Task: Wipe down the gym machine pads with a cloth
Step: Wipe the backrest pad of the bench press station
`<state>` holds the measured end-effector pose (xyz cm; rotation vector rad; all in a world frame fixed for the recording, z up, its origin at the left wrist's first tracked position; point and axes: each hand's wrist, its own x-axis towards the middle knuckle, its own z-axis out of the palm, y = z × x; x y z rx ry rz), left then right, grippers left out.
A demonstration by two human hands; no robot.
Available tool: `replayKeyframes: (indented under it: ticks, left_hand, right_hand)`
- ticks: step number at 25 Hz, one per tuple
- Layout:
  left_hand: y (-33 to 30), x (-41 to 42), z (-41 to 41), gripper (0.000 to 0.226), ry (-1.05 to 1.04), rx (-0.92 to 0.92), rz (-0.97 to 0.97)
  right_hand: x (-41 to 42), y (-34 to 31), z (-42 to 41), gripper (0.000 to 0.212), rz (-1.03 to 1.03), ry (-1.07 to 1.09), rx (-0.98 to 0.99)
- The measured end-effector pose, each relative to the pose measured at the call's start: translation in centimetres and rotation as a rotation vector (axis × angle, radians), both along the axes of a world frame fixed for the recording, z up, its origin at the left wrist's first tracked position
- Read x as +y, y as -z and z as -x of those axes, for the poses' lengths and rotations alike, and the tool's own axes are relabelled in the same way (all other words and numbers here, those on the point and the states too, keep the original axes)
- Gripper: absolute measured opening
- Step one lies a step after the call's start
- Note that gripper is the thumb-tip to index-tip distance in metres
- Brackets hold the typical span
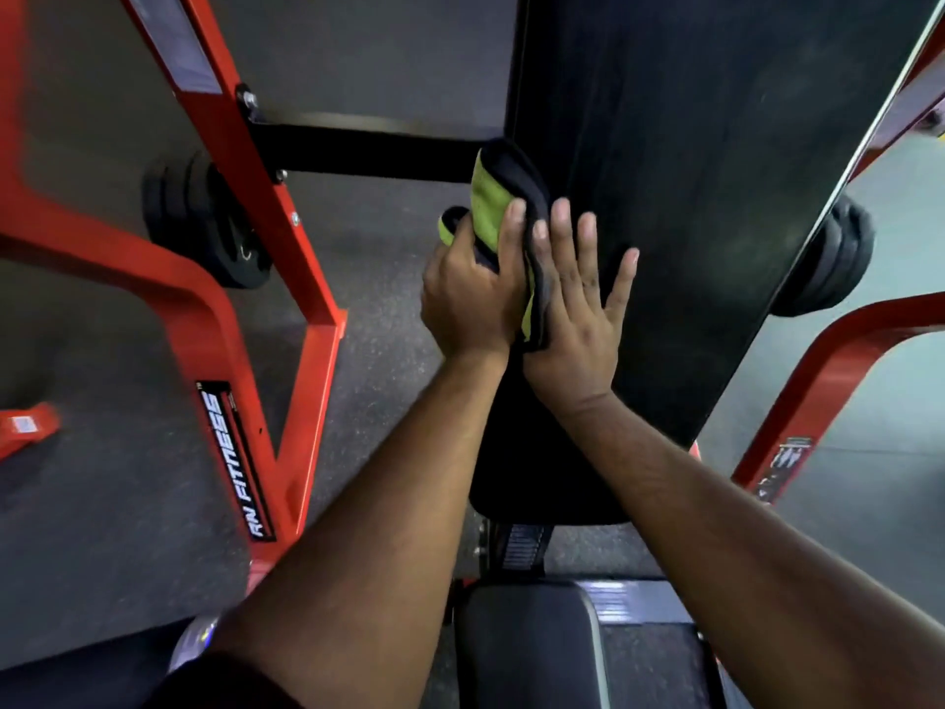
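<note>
One cloth [498, 209], black on one face and yellow-green on the other, bunched and folded; it sits at the left edge of the long black back pad [690, 161], between the two hands, its upper fold rising past the fingertips of both.

Left hand [468, 294]: fingers curled round the cloth from the left, thumb side wrapped over the green face, gripping it. The lower tail of the cloth hangs down against the inner edge of this hand's palm.

Right hand [578, 319]: flat, fingers straight and slightly spread, palm pressed on the back pad just right of the cloth; the index-finger side touches the cloth's black edge. It grasps nothing.

Back pad: slopes away above both hands, extending beyond the right hand to a pale edge strip.

Seat pad [526, 652]: black, below both forearms, nearest the viewer.

Red frame [286, 278]: left of the left hand, bearing a label reading "AN FITNESS"; a second red member lies right of the right forearm.

Weight plates [204, 217]: black, stacked left of the left hand, beyond the frame.

Floor [102, 504]: grey, speckled.
</note>
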<state>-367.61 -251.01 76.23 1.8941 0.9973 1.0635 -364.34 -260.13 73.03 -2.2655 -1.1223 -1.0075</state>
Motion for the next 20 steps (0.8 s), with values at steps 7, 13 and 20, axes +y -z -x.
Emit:
replayKeyframes:
  ticks: [7,13,20]
  left_hand:
    - [11.2,-3.6,4.7,0.081,-0.041,0.079,-0.037]
    - [16.5,-5.0,6.8,0.091,-0.003,-0.005,-0.066]
    - [20.5,-6.4,8.7,0.085,0.019,0.036,-0.011]
  right_hand:
    - [-4.1,11.5,4.8,0.064,0.088,-0.052,0.1]
    - [-5.4,16.1,7.0,0.054,0.027,-0.067,0.144]
    - [-7.0,19.9,8.9,0.058,0.078,-0.059,0.143]
